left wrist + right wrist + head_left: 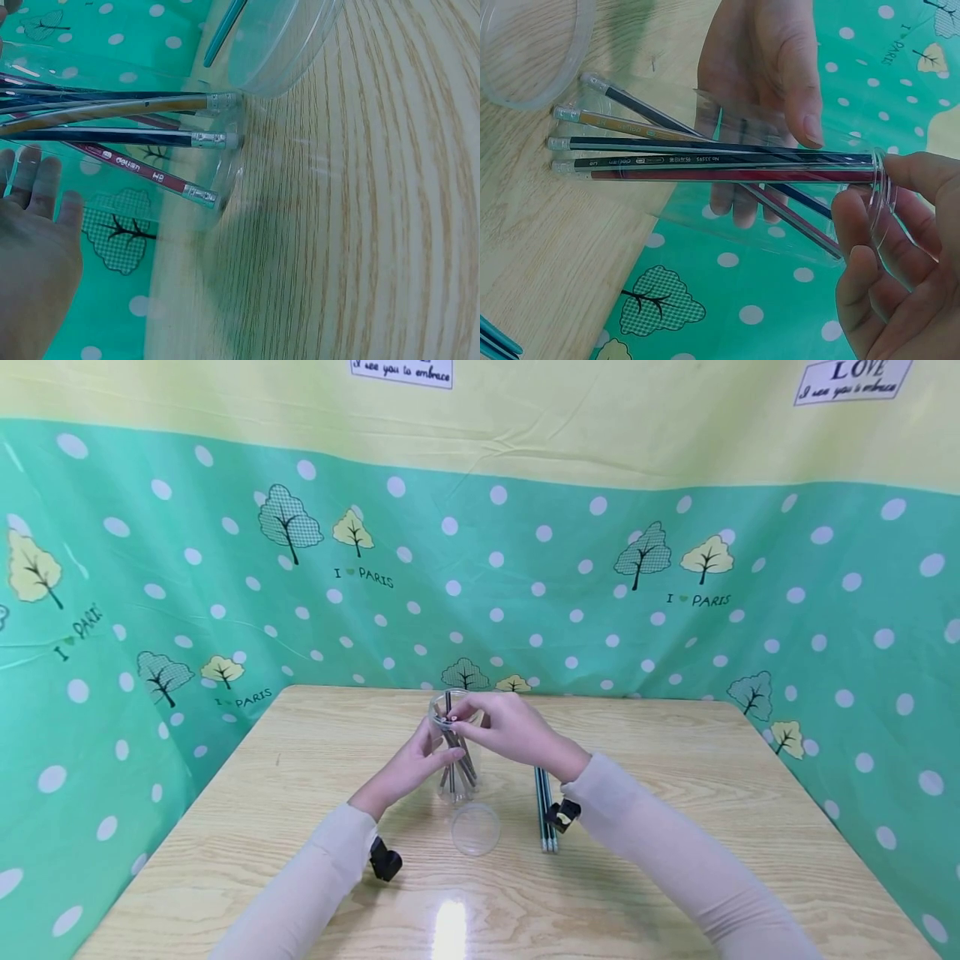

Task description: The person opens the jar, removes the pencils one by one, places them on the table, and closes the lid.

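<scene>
The job looks partly done. Closest of all, two soft, off-white, stretchy sleeves point(675, 852) reach in over the table, each with a small black box point(386, 860) near the wrist. Then a clear, flat, round lid point(476, 829) lies on the pale wood table point(675, 760), off the jar. To its right, a few thin teal-and-black pencils point(543, 810) lie side by side, so they and the lid look like what is left.

A bit farther stands the tall, clear, round jar point(459, 792), and a bunch of pencils is in it, which looks like the done part. I can see a red pencil point(157, 178), a gold pencil point(127, 111) and a dark pencil point(112, 136). They lean and cross like sticks, long and straight, with shiny silver bands and stubby rubbers at the bottom.

The left hand point(408, 768) holds the jar's side, thumb on one side and fingers on the other. The right hand point(506, 722) is up at the smooth, round rim and seems to pinch the top of a pencil there, but its fingers hide which one.

The table has wavy wood lines, and behind it hangs a wrinkly green-and-yellow cloth point(562, 610) with white dots and little trees
</scene>
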The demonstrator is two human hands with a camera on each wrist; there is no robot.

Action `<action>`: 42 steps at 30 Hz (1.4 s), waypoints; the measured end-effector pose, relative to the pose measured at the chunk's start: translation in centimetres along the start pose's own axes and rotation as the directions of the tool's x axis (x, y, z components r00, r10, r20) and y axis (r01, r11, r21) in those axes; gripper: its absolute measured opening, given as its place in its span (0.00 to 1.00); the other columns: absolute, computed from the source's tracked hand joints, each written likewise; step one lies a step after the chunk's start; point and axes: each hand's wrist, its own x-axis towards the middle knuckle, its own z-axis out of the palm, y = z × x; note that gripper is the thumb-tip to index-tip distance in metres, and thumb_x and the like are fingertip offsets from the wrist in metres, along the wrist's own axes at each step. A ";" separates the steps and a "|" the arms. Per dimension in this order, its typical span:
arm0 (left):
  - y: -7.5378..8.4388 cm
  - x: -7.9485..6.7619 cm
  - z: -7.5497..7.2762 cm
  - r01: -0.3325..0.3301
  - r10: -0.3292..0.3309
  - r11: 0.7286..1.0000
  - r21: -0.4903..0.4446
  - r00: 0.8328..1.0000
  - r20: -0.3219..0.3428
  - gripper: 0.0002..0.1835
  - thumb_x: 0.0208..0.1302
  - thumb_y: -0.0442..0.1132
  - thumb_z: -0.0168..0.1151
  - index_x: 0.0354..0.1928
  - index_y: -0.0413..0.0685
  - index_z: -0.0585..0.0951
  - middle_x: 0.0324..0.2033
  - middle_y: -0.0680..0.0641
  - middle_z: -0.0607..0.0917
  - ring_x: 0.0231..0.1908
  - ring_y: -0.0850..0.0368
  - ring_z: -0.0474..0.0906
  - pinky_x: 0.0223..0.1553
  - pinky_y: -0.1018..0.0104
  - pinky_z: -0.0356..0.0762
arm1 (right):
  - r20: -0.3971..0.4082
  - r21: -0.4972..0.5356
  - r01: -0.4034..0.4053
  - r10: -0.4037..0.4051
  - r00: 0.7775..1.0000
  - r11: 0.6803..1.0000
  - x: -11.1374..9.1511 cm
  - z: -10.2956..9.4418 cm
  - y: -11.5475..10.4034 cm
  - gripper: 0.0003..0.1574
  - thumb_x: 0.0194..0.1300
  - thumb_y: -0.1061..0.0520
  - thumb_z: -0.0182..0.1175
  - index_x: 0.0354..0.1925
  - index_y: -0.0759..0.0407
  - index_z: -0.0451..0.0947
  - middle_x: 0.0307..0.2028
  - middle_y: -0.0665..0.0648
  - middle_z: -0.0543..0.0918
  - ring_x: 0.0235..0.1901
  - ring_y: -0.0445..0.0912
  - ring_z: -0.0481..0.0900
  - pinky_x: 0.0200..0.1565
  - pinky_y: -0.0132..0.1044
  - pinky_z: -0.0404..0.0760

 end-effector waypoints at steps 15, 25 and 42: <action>0.0 0.0 0.0 -0.030 0.030 1.000 0.006 0.999 0.011 0.43 0.73 0.43 0.61 0.79 0.75 0.47 0.76 0.61 0.55 0.75 0.45 0.49 0.68 0.30 0.45 | -0.090 0.035 0.055 -0.052 0.995 0.998 0.1 -1.3 -0.8 0.08 0.71 0.54 0.63 0.46 0.54 0.84 0.37 0.47 0.87 0.18 0.39 0.75 0.23 0.32 0.76; 0.2 -0.1 0.0 -0.016 0.016 1.000 0.003 1.000 0.016 0.44 0.73 0.44 0.61 0.78 0.78 0.46 0.76 0.56 0.58 0.75 0.45 0.49 0.69 0.30 0.46 | -0.152 0.046 0.083 -0.075 0.986 0.995 0.2 -2.4 -1.5 0.07 0.71 0.56 0.64 0.45 0.54 0.85 0.37 0.47 0.87 0.19 0.40 0.75 0.21 0.33 0.75; 0.4 0.0 0.0 0.015 -0.015 1.000 0.016 1.000 0.005 0.44 0.72 0.46 0.61 0.80 0.69 0.46 0.75 0.53 0.61 0.75 0.43 0.50 0.70 0.35 0.47 | -0.251 0.030 0.164 -0.152 0.956 0.986 0.3 -4.6 -2.6 0.06 0.70 0.55 0.65 0.44 0.54 0.85 0.35 0.44 0.85 0.19 0.36 0.74 0.21 0.33 0.74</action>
